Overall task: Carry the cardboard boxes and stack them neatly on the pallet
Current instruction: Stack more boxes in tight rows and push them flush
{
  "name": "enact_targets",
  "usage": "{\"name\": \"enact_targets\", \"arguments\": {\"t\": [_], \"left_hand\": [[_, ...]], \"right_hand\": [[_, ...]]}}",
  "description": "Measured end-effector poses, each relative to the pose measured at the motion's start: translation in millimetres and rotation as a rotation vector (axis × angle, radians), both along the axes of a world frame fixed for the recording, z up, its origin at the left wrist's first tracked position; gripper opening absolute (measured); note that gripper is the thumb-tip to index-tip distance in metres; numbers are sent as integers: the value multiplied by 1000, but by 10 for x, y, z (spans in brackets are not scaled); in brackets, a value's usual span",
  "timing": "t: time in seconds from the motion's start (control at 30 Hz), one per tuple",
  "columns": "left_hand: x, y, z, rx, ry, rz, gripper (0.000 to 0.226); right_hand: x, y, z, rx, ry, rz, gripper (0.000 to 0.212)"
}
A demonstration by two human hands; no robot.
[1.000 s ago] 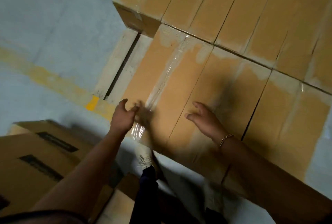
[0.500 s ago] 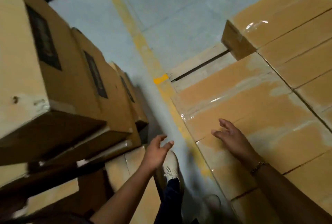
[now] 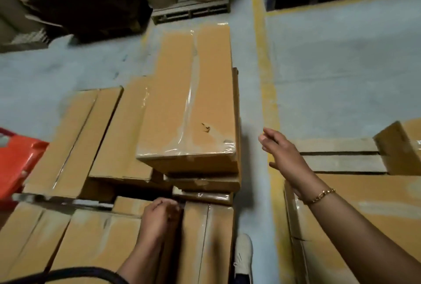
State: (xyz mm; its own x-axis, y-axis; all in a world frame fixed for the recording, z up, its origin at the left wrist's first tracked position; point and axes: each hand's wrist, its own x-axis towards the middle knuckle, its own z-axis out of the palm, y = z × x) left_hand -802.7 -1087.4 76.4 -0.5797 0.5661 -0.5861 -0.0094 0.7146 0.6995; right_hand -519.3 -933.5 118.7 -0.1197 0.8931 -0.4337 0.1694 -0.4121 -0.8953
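- Brown taped cardboard box (image 3: 189,101) is sitting atop the floor stack (image 3: 202,184), apart from the wooden slat pallet (image 3: 337,147). Grips?
- Right hand (image 3: 284,153) is hovering, grip released; left hand (image 3: 159,217) is curling, can't tell if holding.

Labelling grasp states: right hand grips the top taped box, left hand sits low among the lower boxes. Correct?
Not quite. In the head view the right hand is open in the air beside the top taped box, not touching it. The left hand does sit low among the lower boxes.
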Motion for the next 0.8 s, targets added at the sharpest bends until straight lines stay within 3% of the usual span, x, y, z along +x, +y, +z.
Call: {"name": "enact_targets", "arguments": {"t": [0.13,0.2,0.3,0.4,0.53,0.7,0.8], "left_hand": [[-506,340,261,137,116,231,21],[-682,663,357,195,115,187,25],[-892,1090,378,172,118,71,52],[-1100,1299,302,32,350,-34,76],[-1332,1598,382,-98,526,-150,81],[-1540,2214,486,82,383,-254,67],[-1502,2510,451,93,133,-346,89]], "right_hand": [[-449,317,192,5,-31,51,64],[-594,470,175,-10,-76,53,70],[-743,673,67,-39,-138,73,75],[-887,841,-83,-60,-136,95,82],[-1073,1116,-247,-83,-146,127,96],[-1252,1428,-403,-69,-88,68,118],[-1281,1475,-463,-74,-42,53,120]]}}
